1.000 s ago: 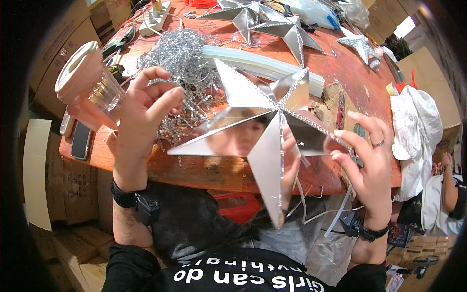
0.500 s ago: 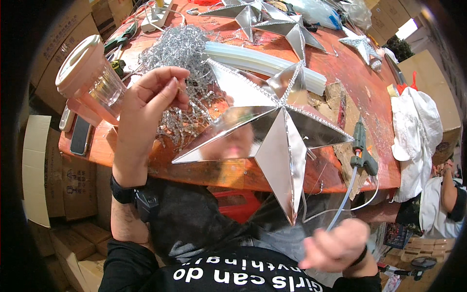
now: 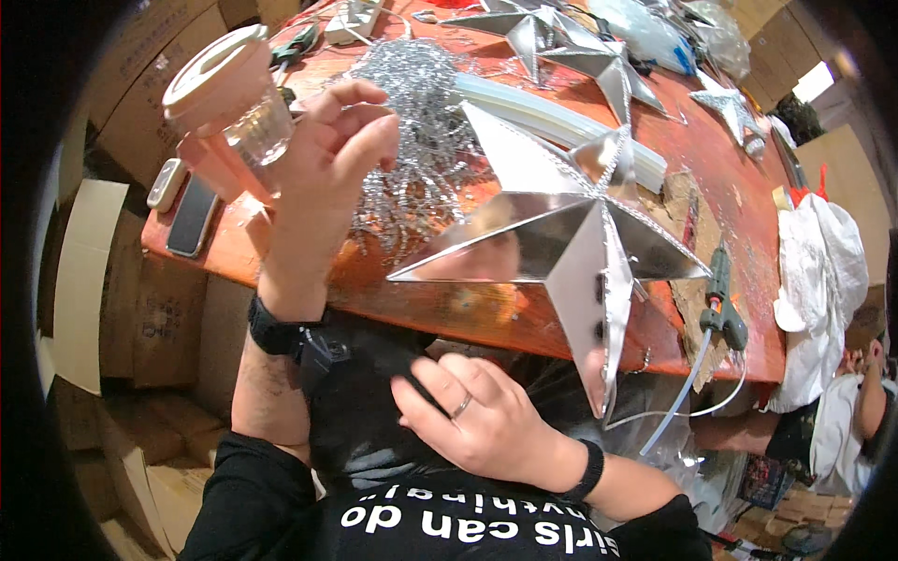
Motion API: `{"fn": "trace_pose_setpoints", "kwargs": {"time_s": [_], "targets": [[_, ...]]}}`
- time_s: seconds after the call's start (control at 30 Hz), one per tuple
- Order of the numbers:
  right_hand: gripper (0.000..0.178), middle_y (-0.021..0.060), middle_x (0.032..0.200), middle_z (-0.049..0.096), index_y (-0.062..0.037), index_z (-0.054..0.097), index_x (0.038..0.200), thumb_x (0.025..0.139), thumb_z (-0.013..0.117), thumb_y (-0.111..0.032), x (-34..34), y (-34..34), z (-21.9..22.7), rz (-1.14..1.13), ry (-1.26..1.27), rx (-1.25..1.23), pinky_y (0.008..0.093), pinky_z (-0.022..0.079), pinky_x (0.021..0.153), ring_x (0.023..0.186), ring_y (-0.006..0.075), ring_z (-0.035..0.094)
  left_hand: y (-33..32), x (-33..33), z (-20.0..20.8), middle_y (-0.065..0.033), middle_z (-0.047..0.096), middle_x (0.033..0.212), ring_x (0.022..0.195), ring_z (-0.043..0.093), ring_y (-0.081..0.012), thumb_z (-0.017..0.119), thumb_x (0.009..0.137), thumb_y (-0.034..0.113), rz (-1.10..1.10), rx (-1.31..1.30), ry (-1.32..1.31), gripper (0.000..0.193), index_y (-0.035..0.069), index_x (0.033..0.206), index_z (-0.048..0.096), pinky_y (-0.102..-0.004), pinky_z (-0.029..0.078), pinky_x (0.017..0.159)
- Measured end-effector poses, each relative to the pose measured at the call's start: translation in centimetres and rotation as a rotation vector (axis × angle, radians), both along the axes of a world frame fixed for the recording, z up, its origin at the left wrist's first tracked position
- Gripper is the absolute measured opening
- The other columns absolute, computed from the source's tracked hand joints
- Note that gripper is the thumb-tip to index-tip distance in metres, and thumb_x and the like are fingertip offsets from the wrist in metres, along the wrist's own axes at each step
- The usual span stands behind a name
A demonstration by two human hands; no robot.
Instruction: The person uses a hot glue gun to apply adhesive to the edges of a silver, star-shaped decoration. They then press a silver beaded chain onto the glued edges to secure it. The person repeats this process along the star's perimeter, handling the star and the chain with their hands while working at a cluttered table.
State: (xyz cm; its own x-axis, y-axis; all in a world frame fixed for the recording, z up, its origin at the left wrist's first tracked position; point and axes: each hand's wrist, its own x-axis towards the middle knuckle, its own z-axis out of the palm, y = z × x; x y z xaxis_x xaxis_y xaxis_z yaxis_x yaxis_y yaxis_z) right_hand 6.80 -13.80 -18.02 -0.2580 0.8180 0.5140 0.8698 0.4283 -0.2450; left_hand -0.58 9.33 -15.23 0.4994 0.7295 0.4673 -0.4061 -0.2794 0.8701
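A large silver mirrored star (image 3: 580,252) stands at the table's front edge, its lowest point hanging over the edge. Sparkly silver trim lines some of its ridges. Beside a pile of silver tinsel strands (image 3: 412,103), my left hand (image 3: 323,164) is raised with fingers curled and pinched; whatever lies between them is too small to make out. Over my lap, my right hand (image 3: 477,411) has loosely bent fingers apart, with nothing visible in it. A green glue gun (image 3: 718,290) with a pale glue stick in its back lies right of the star.
A lidded pink cup (image 3: 224,103) and a phone (image 3: 194,215) stand left of my left hand. Pale glue sticks (image 3: 561,126) lie behind the star. More silver stars (image 3: 608,70) are farther back. A white cloth (image 3: 818,262) hangs at the right; a person's arm (image 3: 872,397) shows there.
My right hand has moved left and up from beside the star's lower point to over my lap. The view has shifted, and my left hand remains raised near the tinsel.
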Motion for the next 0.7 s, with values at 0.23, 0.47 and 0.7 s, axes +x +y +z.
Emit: {"fn": "trace_pose_setpoints", "kwargs": {"time_s": [0.23,0.47,0.7], "targets": [[0.061,0.0111,0.122,0.052,-0.0148,0.058,0.127,0.074,0.070,-0.041,-1.8,3.0,1.0,-0.319,-0.064,-0.118,0.0374,0.040,0.087,0.105,0.0257,0.045,-0.4,0.1,0.1,0.0020,0.057,0.078,0.070,0.052,-0.0046,0.056,0.094,0.009,-0.040,0.015,0.045,0.012,0.001,0.102,0.059,-0.0187,0.043,0.065],[0.058,0.0137,0.116,0.054,-0.0031,0.054,0.128,0.080,0.067,-0.033,-2.0,4.3,0.9,-0.379,-0.039,-0.224,0.0404,0.041,0.086,0.103,0.0298,0.045,-0.7,0.0,0.2,0.0011,0.053,0.071,0.066,0.049,-0.0066,0.049,0.098,0.017,0.076,-0.100,0.016,0.020,0.002,0.089,0.059,-0.0192,0.039,0.061],[0.050,0.0153,0.122,0.052,0.0041,0.056,0.121,0.084,0.063,-0.027,-1.2,2.4,1.2,-0.333,0.013,-0.166,0.0384,0.042,0.086,0.097,0.0286,0.048,0.5,-0.6,-0.1,0.0020,0.050,0.065,0.060,0.045,-0.0065,0.052,0.097,0.021,0.029,-0.231,-0.054,0.027,0.006,0.075,0.052,-0.0202,0.036,0.057]]}}
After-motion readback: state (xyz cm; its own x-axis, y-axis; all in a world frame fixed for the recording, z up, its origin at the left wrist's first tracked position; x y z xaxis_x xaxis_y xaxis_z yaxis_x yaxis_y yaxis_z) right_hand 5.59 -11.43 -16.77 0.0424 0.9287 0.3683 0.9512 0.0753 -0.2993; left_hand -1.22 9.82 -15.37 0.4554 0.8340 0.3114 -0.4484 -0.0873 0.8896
